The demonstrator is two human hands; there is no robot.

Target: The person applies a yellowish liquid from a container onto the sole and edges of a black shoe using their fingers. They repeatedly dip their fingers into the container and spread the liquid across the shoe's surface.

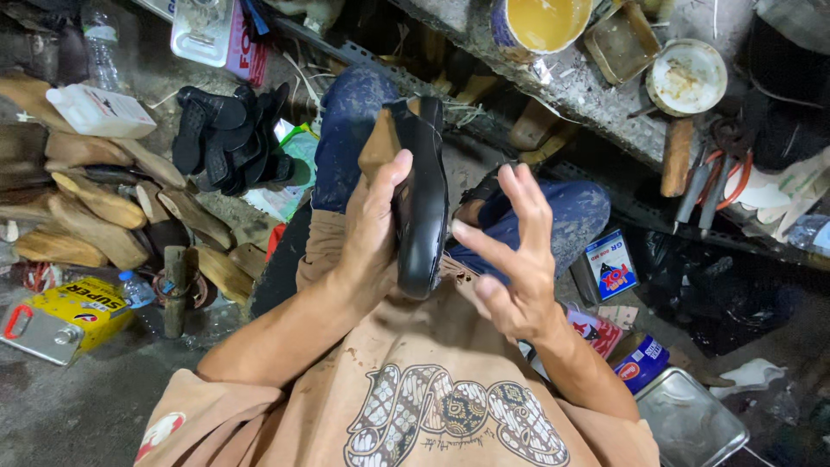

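Head view, read left to right: a yellow rectangular can lies on the floor at far left, above it a row of wooden shoe lasts, and further in a pile of black soles. Next comes the left hand, fingers closed around a black shoe mounted on a wooden last, thumb pressed against the upper edge. The shoe stands on end over the lap, between the knees, toe end toward the chest. Judged from its glossy skin, the shoe upper is smooth and likely slippery; the last inside should make the assembly stiff and moderately heavy, so a grip across the waist, as shown, or on the exposed wood gives the surest hold. The right hand hovers just beside the shoe, fingers spread, holding nothing. Farther right, pliers with orange handles rest on a bench beside an open tin of yellow glue
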